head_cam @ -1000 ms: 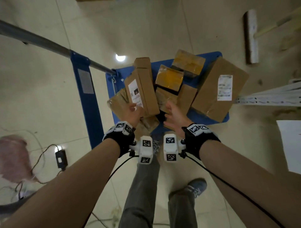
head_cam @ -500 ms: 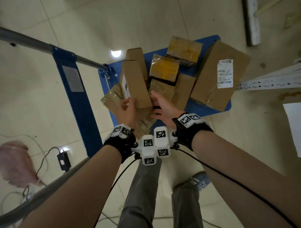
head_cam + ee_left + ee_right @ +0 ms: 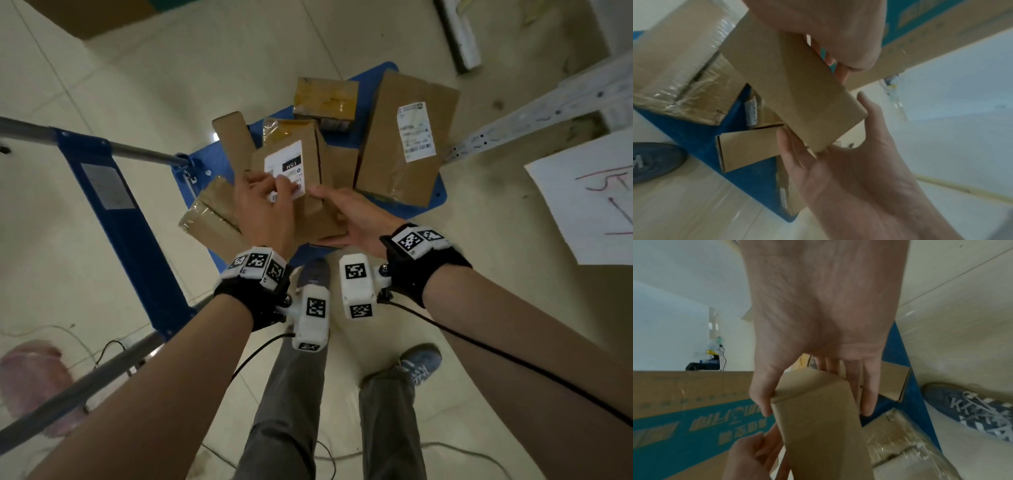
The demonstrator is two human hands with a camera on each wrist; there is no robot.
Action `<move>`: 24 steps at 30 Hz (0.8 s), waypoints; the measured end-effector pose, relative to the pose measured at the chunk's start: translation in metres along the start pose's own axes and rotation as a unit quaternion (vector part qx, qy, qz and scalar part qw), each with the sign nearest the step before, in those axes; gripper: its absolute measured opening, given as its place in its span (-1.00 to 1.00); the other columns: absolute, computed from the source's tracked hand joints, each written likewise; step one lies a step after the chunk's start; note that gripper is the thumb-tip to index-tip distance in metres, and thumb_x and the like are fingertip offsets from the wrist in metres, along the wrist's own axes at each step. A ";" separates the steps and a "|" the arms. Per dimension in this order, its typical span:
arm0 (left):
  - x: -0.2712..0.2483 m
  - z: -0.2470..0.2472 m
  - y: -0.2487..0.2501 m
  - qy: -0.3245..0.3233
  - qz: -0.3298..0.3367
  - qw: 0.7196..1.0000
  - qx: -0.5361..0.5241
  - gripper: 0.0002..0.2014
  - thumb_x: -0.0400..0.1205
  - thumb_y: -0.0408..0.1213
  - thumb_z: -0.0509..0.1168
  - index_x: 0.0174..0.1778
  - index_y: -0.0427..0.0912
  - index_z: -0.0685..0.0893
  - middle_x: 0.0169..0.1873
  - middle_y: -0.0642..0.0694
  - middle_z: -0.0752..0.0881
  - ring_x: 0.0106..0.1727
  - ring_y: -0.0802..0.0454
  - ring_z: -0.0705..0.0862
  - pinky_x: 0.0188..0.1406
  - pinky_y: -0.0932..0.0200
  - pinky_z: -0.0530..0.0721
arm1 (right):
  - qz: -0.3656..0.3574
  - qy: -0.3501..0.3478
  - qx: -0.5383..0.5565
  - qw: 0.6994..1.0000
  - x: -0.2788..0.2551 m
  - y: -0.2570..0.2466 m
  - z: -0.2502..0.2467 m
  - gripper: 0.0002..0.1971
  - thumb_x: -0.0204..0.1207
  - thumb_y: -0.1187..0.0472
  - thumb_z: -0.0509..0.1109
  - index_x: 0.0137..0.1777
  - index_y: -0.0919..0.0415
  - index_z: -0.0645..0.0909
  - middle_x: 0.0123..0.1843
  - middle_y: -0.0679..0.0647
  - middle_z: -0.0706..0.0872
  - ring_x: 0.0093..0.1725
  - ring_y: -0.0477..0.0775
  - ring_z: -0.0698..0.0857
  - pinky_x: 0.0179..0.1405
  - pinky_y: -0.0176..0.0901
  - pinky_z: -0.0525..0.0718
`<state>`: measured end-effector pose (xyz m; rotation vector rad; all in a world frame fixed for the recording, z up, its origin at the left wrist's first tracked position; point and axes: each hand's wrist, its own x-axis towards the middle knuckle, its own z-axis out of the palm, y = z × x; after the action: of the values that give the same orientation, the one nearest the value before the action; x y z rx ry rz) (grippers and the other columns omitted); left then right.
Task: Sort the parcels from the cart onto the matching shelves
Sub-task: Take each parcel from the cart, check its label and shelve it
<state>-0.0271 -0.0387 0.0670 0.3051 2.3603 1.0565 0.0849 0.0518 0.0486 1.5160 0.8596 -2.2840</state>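
I hold a long brown cardboard parcel (image 3: 284, 164) with a white label reading "15H" above the blue cart (image 3: 435, 198). My left hand (image 3: 270, 192) grips its near left side, fingers curled over the label. My right hand (image 3: 339, 205) grips the near right end from beneath. In the left wrist view the parcel (image 3: 793, 91) has a corner seated between the thumb and fingers of my left hand (image 3: 826, 151). In the right wrist view my right hand (image 3: 818, 353) clamps the parcel's end (image 3: 818, 426) between thumb and fingers.
Several parcels lie on the cart: a large flat labelled box (image 3: 407, 137), a taped box (image 3: 325, 99), a narrow box (image 3: 233, 144) and a film-wrapped one (image 3: 209, 216). The cart's handle frame (image 3: 113, 192) stands at left. A white metal rail (image 3: 548, 106) and paper sign (image 3: 582, 202) are at right.
The labelled parcel has come up off the pile and turned label-up. My right hand has moved in from the parcels beside it and taken hold of its end.
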 end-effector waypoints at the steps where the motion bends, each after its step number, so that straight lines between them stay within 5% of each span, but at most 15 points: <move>1: -0.004 0.006 0.002 -0.019 0.015 1.000 0.003 -0.79 0.65 -0.10 0.30 -0.19 -0.01 0.80 0.06 0.09 0.53 0.14 0.15 0.61 0.31 0.02 0.59 | -0.007 0.010 -0.004 1.000 -0.007 0.004 -0.010 -0.27 0.44 -0.15 0.59 0.54 0.08 0.45 0.38 0.17 0.68 0.28 0.16 0.72 -0.05 0.02 0.86; 5: -0.032 0.026 0.008 -0.083 0.070 0.994 0.023 -0.79 0.67 -0.16 0.33 -0.01 -0.15 0.84 0.09 0.05 0.48 0.09 0.34 0.54 0.25 0.36 0.52 | -0.039 0.059 -0.023 0.997 -0.047 0.029 -0.057 -0.48 0.56 -0.07 0.45 0.46 0.12 0.54 0.37 0.13 0.67 0.32 0.17 0.66 0.14 0.03 0.67; 7: -0.046 0.035 0.004 -0.102 0.075 0.990 0.059 -0.75 0.65 -0.13 0.35 0.19 -0.12 0.76 0.16 0.05 0.45 0.21 0.17 0.54 0.33 0.26 0.50 | -0.049 0.063 0.011 0.997 -0.070 0.052 -0.084 -0.58 0.66 -0.01 0.33 0.46 0.12 0.57 0.31 0.14 0.67 0.22 0.11 0.62 0.17 -0.01 0.59; 13: -0.099 0.078 -0.006 -0.304 -0.149 0.940 -0.031 -0.31 0.60 0.01 0.41 0.62 -0.09 0.37 0.36 -0.06 0.65 0.25 0.00 0.71 0.37 -0.13 0.64 | -0.073 0.081 0.173 0.979 -0.119 0.134 -0.157 -0.60 0.51 0.07 0.31 0.35 -0.02 0.69 0.33 -0.01 0.77 0.25 0.08 0.60 0.14 -0.03 0.55; 16: -0.127 0.105 -0.009 -0.365 -0.179 0.913 -0.016 -0.22 0.56 0.11 0.43 0.66 -0.05 0.33 0.39 -0.07 0.65 0.23 0.00 0.73 0.29 -0.09 0.69 | -0.069 0.080 0.230 0.967 -0.137 0.172 -0.181 -0.36 0.34 0.14 0.36 0.50 0.15 0.59 0.43 0.11 0.73 0.38 0.21 0.59 0.23 0.02 0.49; 19: -0.157 0.129 -0.004 -0.418 -0.146 0.897 0.025 -0.29 0.56 0.12 0.44 0.61 0.03 0.39 0.34 0.01 0.69 0.20 0.10 0.74 -0.08 0.27 0.68 | -0.068 0.099 0.275 0.954 -0.153 0.210 -0.197 -0.18 0.19 0.33 0.32 0.58 0.35 0.42 0.45 0.26 0.69 0.51 0.39 0.57 0.58 0.27 0.41; 22: -0.183 0.140 0.010 -0.460 -0.102 0.881 0.042 -0.43 0.56 0.02 0.48 0.48 0.05 0.52 0.19 0.04 0.77 0.08 0.16 0.79 -0.10 0.29 0.73 | -0.067 0.122 0.299 0.944 -0.161 0.243 -0.209 -0.19 0.17 0.47 0.24 0.55 0.21 0.48 0.44 0.26 0.70 0.50 0.39 0.58 0.63 0.44 0.33; 24: -0.197 0.145 0.014 -0.497 -0.087 0.862 0.042 -0.45 0.52 -0.06 0.54 0.42 0.07 0.55 0.20 0.02 0.76 0.09 0.16 0.80 -0.07 0.26 0.78 | -0.067 0.142 0.293 0.943 -0.170 0.262 -0.217 -0.23 0.23 0.54 0.19 0.49 0.09 0.56 0.37 0.19 0.76 0.46 0.31 0.61 0.48 0.34 0.53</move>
<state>0.2175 -0.0187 0.0716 0.5080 1.4471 0.4943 0.4538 -0.0404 0.0561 2.1290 0.3512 -2.6090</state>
